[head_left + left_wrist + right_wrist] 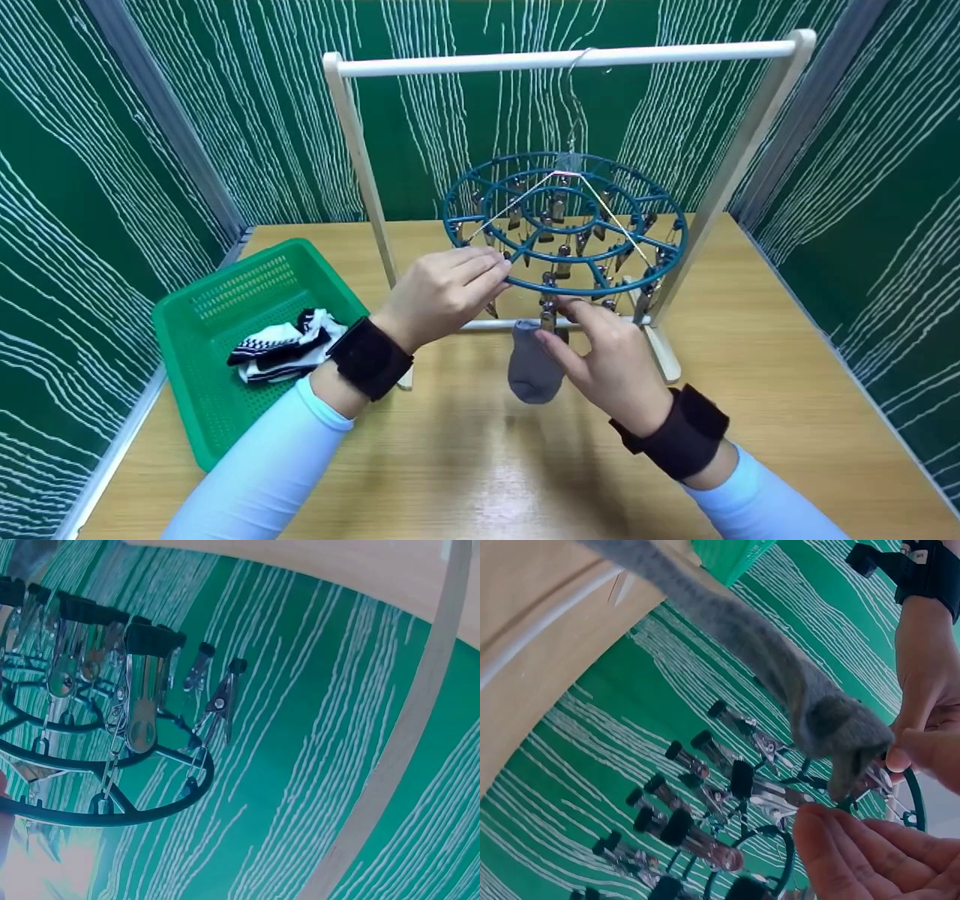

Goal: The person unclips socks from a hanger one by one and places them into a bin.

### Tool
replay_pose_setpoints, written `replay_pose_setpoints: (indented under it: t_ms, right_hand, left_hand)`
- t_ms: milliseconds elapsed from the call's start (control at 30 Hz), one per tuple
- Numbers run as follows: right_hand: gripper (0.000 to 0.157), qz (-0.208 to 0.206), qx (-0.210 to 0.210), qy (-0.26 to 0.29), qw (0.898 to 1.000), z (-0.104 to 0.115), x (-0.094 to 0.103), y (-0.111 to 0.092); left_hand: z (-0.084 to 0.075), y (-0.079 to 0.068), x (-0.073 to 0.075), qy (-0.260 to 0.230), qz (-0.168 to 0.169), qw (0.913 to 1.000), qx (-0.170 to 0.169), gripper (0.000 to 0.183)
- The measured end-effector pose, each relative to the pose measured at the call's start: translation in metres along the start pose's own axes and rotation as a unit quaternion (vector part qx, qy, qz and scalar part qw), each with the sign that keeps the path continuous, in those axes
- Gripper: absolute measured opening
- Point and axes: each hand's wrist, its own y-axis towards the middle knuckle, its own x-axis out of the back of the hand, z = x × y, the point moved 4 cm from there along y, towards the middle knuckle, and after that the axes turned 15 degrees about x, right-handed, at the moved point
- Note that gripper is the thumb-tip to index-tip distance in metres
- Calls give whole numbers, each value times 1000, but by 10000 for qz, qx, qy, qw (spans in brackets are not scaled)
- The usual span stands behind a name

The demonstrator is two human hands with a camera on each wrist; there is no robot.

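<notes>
A round dark-green clip hanger (630, 281) hangs from a white rail, with metal clips around its rings. My left hand (454, 292) grips its front-left rim, fingers over the top. A grey sock (534, 367) dangles below the front rim at a metal clip (548, 319). Around that clip my right hand (611, 360) has thumb and forefinger apart, the thumb tip close against the sock. In the right wrist view, the sock (780, 664) stretches past the right fingers (855, 847), and its bunched top partly hides the clip. The left wrist view shows hanging clips (142, 690).
A green plastic basket (187, 337) stands left on the wooden table (435, 465), holding black-and-white socks (289, 345). The rack has wooden uprights (364, 157), a top rail (480, 62) and a low crossbar. Green panels with white wavy lines surround the table.
</notes>
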Motion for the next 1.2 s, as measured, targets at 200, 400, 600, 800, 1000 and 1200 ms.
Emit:
replay_pose_setpoints:
  t_ms: [200, 400, 600, 800, 1000, 1200]
  right_hand:
    - [30, 223, -522, 333, 9978, -7, -6, 8]
    - [16, 235, -597, 412, 9971, -10, -7, 12]
    - [13, 183, -444, 570, 9972, -10, -7, 15]
    - [12, 126, -374, 635, 9972, -11, -7, 17]
    - [13, 80, -328, 719, 9968, -12, -7, 17]
    - [13, 44, -302, 721, 9969, -13, -6, 18]
  left_hand:
    - [-1, 0, 0, 9, -11, 10000, 39, 18]
    - [-1, -1, -2, -10, 39, 10000, 74, 19]
    - [0, -3, -3, -42, 0, 9998, 187, 19]
    - [0, -9, 1, -167, -231, 9991, 314, 25]
    - [0, -21, 8, -312, -695, 9963, 394, 29]
    - [-9, -37, 5, -330, -752, 9957, 428, 21]
